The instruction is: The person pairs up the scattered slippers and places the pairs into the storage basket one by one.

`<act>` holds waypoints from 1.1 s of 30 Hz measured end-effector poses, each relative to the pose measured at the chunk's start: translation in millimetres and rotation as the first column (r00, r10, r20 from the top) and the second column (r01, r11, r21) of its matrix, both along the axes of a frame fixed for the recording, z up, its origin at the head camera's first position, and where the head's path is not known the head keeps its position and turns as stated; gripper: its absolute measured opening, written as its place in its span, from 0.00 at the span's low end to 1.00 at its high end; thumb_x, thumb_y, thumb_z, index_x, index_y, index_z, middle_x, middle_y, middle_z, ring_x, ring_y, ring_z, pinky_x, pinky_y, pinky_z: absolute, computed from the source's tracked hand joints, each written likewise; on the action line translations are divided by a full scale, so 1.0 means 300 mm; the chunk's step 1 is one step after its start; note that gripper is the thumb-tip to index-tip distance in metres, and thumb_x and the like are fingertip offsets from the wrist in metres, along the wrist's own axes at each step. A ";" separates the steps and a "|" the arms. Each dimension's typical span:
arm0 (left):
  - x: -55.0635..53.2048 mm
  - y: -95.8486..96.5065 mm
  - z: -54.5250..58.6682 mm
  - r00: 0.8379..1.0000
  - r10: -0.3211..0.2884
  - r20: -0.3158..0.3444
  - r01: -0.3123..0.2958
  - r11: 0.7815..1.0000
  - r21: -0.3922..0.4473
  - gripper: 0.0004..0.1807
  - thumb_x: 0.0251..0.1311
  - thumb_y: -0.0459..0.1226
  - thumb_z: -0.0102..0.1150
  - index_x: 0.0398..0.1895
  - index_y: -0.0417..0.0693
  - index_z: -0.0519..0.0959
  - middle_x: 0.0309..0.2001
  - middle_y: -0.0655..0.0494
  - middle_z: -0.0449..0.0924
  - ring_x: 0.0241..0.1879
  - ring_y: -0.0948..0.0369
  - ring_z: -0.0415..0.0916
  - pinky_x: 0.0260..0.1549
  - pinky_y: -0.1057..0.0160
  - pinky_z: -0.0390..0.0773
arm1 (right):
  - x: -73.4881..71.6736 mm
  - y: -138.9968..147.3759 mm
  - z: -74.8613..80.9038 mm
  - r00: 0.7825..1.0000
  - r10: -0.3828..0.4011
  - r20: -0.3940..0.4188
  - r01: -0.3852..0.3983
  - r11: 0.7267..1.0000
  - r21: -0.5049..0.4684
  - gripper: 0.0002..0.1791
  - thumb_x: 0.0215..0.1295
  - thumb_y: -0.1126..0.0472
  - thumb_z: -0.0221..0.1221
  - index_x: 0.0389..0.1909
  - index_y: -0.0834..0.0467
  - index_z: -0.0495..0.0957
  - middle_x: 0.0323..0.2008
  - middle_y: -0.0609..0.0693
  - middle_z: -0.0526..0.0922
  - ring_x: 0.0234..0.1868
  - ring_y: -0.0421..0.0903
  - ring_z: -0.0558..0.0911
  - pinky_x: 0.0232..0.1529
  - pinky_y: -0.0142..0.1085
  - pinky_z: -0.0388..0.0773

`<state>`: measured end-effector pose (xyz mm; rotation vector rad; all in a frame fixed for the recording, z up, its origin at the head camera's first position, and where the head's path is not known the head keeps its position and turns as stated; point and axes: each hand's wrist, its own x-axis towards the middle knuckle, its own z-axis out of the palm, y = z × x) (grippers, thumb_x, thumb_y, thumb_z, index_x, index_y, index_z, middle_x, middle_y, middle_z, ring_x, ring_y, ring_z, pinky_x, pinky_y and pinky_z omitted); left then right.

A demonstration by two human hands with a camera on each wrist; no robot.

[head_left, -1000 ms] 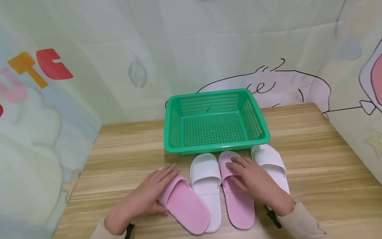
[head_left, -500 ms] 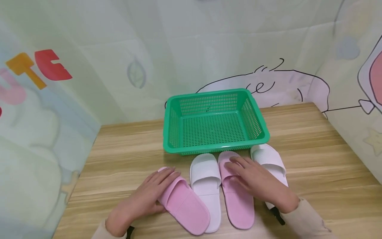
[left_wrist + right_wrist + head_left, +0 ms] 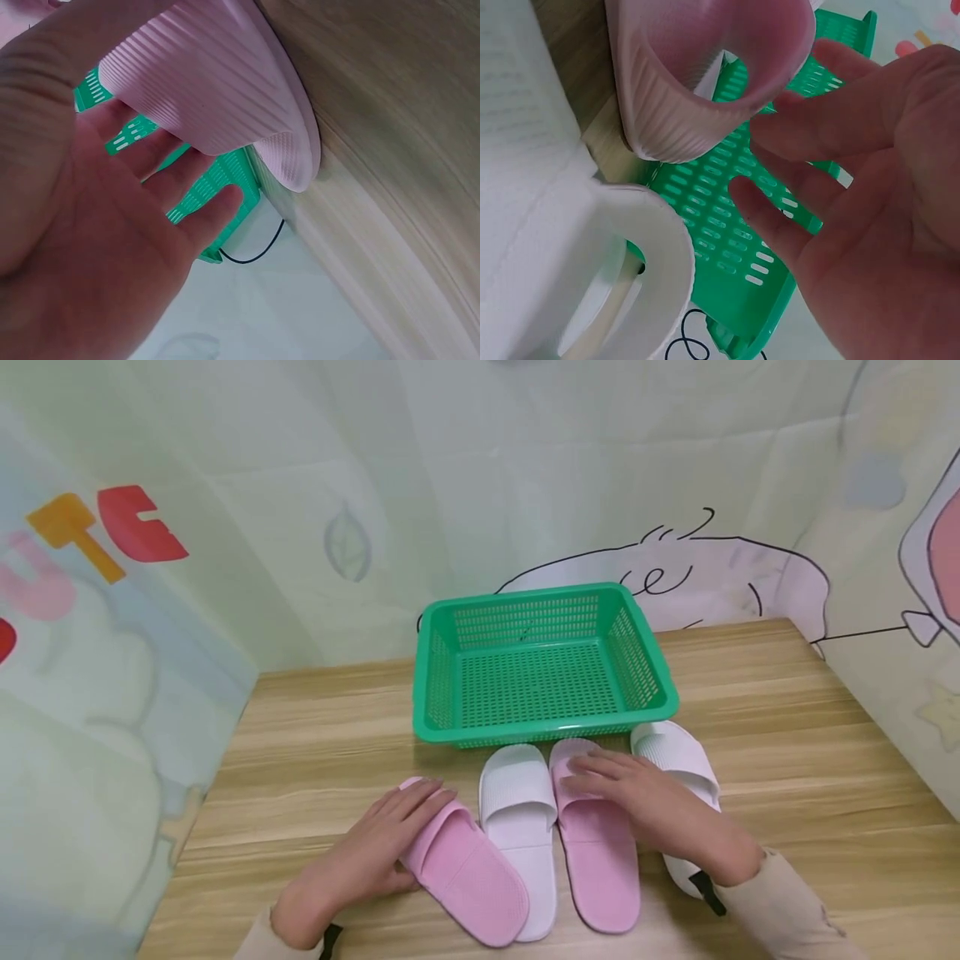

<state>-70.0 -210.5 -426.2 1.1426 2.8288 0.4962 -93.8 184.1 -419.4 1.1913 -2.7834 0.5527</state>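
Four slippers is more than I number, so several lie in a row: a slanted pink slipper [image 3: 480, 885] at left, a white slipper [image 3: 517, 789] partly under it, an upright-pointing pink slipper [image 3: 603, 877], and another white slipper [image 3: 678, 760] at right. My left hand [image 3: 367, 852] lies over the left pink slipper's ribbed strap [image 3: 202, 82], fingers fairly straight. Over the strap of the other pink slipper [image 3: 675, 112] hovers my right hand [image 3: 652, 802], fingers extended; contact is hard to tell. My right forearm partly hides the right white slipper.
A green perforated basket [image 3: 543, 731] stands behind the slippers, against the printed curtain [image 3: 360, 468]. The wooden table [image 3: 300, 735] extends to both sides. A black strap [image 3: 707, 893] shows at my right wrist.
My right hand has shifted slightly right, and its thumb has come out of the pink slipper's opening. The left hand stays nearly still, and the slippers keep their places.
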 end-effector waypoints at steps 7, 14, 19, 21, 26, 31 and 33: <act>-0.005 0.002 -0.003 1.000 -0.003 0.008 0.003 1.000 -0.006 0.61 0.36 0.36 0.88 0.79 0.42 0.65 0.75 0.40 0.69 0.74 0.42 0.67 0.69 0.32 0.70 | 0.007 0.009 -0.014 1.000 -0.001 -0.003 0.001 0.999 0.033 0.50 0.46 0.87 0.64 0.67 0.42 0.82 0.70 0.59 0.78 0.71 0.63 0.76 0.65 0.64 0.76; -0.007 0.004 -0.002 1.000 -0.005 0.015 0.005 1.000 -0.013 0.61 0.37 0.35 0.88 0.79 0.41 0.65 0.75 0.37 0.67 0.74 0.40 0.66 0.68 0.32 0.70 | 0.014 0.007 -0.051 0.998 0.004 -0.057 -0.004 1.000 0.007 0.51 0.42 0.86 0.68 0.69 0.48 0.80 0.69 0.62 0.77 0.69 0.65 0.76 0.64 0.62 0.78; -0.004 0.003 -0.002 0.999 0.005 0.032 -0.004 1.000 -0.008 0.61 0.37 0.34 0.88 0.79 0.42 0.65 0.76 0.37 0.67 0.74 0.39 0.66 0.68 0.30 0.70 | 0.021 0.002 -0.069 0.997 -0.013 -0.076 0.016 0.999 0.035 0.52 0.43 0.86 0.66 0.71 0.47 0.78 0.71 0.61 0.75 0.70 0.64 0.75 0.64 0.61 0.78; -0.001 0.002 -0.001 0.999 0.012 0.049 -0.011 1.000 -0.007 0.61 0.37 0.34 0.88 0.79 0.43 0.64 0.77 0.38 0.66 0.75 0.39 0.66 0.68 0.30 0.69 | 0.027 -0.002 -0.074 0.997 -0.022 -0.078 0.026 0.998 0.049 0.52 0.45 0.86 0.65 0.73 0.46 0.76 0.72 0.60 0.74 0.70 0.64 0.74 0.62 0.62 0.79; 0.004 0.003 0.001 0.998 0.014 0.059 -0.013 1.000 -0.006 0.61 0.38 0.35 0.87 0.80 0.44 0.64 0.77 0.39 0.66 0.75 0.40 0.65 0.68 0.30 0.69 | 0.038 -0.006 -0.083 0.996 -0.047 -0.082 0.053 0.996 0.068 0.52 0.50 0.84 0.63 0.75 0.43 0.73 0.72 0.60 0.73 0.69 0.65 0.74 0.55 0.64 0.81; 0.002 0.001 0.007 0.999 0.014 0.040 -0.014 1.000 -0.009 0.61 0.37 0.35 0.88 0.79 0.43 0.65 0.77 0.39 0.67 0.75 0.41 0.65 0.69 0.32 0.69 | 0.027 -0.008 -0.080 0.996 -0.043 -0.076 0.049 0.996 0.078 0.48 0.54 0.83 0.62 0.73 0.42 0.75 0.72 0.60 0.73 0.70 0.64 0.73 0.60 0.64 0.80; 0.000 0.002 0.007 0.999 0.009 0.030 -0.009 1.000 -0.011 0.60 0.38 0.36 0.88 0.79 0.43 0.65 0.76 0.40 0.67 0.75 0.41 0.66 0.69 0.32 0.69 | 0.023 -0.005 -0.077 0.996 -0.035 -0.077 0.041 0.996 0.080 0.44 0.57 0.81 0.63 0.72 0.43 0.76 0.71 0.60 0.73 0.71 0.63 0.73 0.61 0.63 0.79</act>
